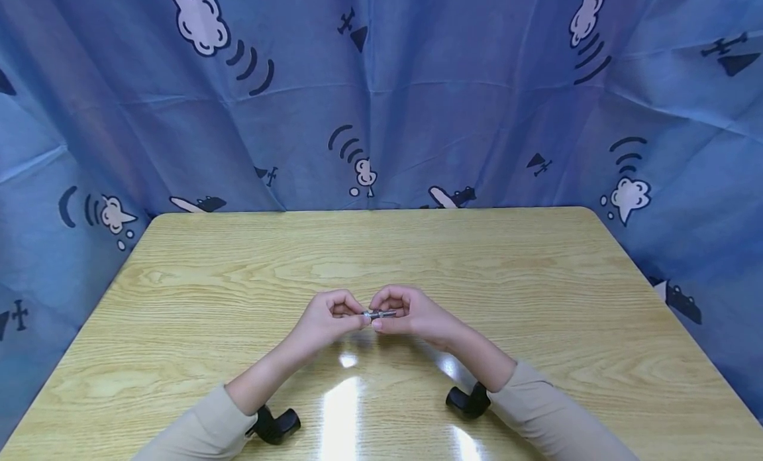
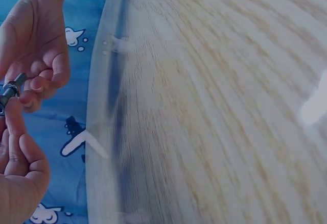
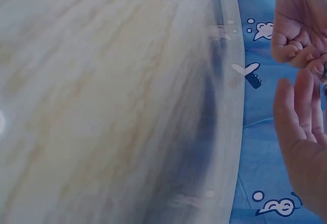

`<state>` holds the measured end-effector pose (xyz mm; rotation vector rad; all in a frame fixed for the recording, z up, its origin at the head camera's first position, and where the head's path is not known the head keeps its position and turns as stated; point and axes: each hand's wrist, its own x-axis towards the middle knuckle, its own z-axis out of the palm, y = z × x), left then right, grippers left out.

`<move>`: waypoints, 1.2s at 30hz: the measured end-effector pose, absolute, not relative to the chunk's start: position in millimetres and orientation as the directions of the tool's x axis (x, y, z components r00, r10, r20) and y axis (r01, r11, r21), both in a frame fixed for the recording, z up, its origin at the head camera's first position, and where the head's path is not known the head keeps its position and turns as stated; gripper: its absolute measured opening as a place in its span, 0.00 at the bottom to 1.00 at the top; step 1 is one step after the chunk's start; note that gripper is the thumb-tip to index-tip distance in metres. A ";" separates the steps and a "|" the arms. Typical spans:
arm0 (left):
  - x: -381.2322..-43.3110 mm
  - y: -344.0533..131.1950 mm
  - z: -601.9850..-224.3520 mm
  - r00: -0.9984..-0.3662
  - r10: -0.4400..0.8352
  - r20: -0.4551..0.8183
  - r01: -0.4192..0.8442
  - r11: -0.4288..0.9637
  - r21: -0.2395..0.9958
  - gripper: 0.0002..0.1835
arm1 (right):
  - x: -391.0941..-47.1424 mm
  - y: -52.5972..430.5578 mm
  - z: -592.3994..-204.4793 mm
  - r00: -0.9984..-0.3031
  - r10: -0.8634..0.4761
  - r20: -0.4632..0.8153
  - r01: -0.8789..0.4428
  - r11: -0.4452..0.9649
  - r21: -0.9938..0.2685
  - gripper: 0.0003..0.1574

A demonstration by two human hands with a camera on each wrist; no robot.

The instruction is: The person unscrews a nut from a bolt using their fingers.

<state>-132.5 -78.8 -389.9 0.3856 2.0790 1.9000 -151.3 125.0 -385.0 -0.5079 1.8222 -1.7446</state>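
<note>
Head view showed us the metal bolt (image 1: 384, 314) held over the wooden table (image 1: 268, 269), nearly level from left to right between both hands. Our left hand (image 1: 334, 315) pinched its left end between thumb and fingertips, while our right hand (image 1: 411, 313) had thumb and fingers curled round it farther right, the bolt's right end pointing towards the palm; how hard either pressed, we could not tell. From the left wrist view we made out a ring-like piece (image 2: 11, 85) around the shank, too small to name surely. We judged the step in hand to be fine fingertip work at that piece. Done well, we thought, it called for a firm, steady pinch on the left and a light touch on the right, with the piece square to the shank, since a tilt could make it bind. Working low over the table seemed wise, in case anything slipped.
</note>
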 end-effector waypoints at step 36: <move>-135.2 -80.2 -394.5 -0.928 0.368 -0.064 -0.031 0.097 0.995 0.07 | -154.4 123.3 -384.1 -0.797 -0.577 -0.179 0.175 0.064 -0.983 0.21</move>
